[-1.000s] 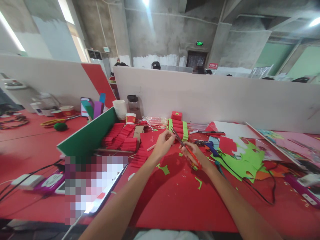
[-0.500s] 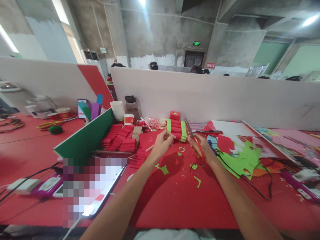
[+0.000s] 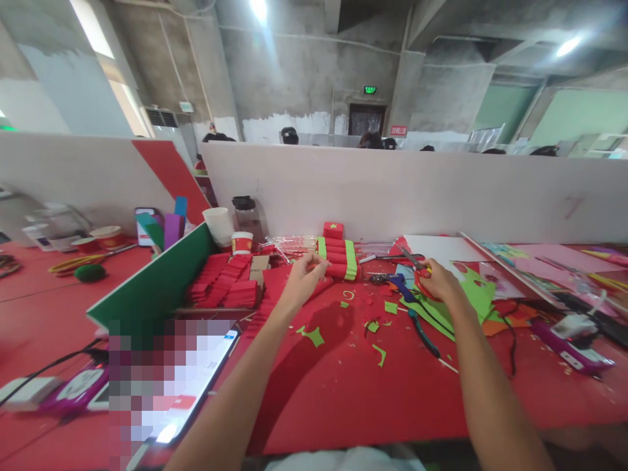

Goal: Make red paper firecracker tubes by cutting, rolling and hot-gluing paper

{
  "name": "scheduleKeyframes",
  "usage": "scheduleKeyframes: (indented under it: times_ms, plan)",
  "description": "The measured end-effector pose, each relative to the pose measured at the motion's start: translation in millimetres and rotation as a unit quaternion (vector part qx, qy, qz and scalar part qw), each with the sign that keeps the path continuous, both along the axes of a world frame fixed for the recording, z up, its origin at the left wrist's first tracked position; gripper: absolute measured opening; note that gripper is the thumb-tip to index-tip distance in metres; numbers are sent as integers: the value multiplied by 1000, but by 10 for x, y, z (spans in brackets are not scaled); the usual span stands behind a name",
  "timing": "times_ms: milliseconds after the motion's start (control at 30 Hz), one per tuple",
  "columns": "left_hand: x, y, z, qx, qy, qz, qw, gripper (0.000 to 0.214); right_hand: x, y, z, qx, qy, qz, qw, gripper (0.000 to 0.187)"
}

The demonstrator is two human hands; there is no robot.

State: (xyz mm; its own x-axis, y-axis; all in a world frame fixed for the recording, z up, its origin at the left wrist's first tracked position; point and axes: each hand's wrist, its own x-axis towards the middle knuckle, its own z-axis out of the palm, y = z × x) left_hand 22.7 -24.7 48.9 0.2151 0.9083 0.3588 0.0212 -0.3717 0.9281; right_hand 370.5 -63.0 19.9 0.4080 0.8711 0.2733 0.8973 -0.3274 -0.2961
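Note:
My right hand [image 3: 440, 282] is wrapped round the red handles of a pair of scissors [image 3: 410, 258], whose blades point up and to the left. Beneath it lie bright green paper offcuts [image 3: 473, 297]. Thumb and fingers of my left hand [image 3: 305, 278] are pinched together; anything between them is too small or hidden to make out. Just beyond that hand lies a row of red rolls with green end bands [image 3: 336, 252]. Behind the row is a small red block with a yellowish star [image 3: 333, 229]. Small green scraps [image 3: 314, 335] lie on the red tabletop [image 3: 363, 405].
Folded red strips [image 3: 223, 278] are stacked at left beside a green board [image 3: 152, 281]. A phone-like screen [image 3: 196, 386] lies near the front left. Dark-green-handled pliers [image 3: 422, 333] rest at right. A paper cup [image 3: 242, 243] and bottle [image 3: 246, 216] stand before the white partition [image 3: 392, 190].
My right hand has swung right with the scissors, away from my left hand, to above the green paper. Tools it had hidden now show. My left hand stays pinched, and the view has shifted slightly.

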Motion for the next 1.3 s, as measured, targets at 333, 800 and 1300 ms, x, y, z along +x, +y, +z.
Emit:
scheduleKeyframes:
  times_ms: [333, 800, 1300]
  plan:
    - [-110, 241, 270, 122, 171, 61, 976, 13, 258, -7, -150, -78, -33, -4, 996, 28]
    - [-272, 575, -28, 174, 364, 102, 909, 8, 197, -20, -104, -103, -30, 8, 994, 25]
    - [-335, 440, -297, 167, 390, -86, 901, 8, -605, 84, 12, 3, -40, 245, 969, 27]
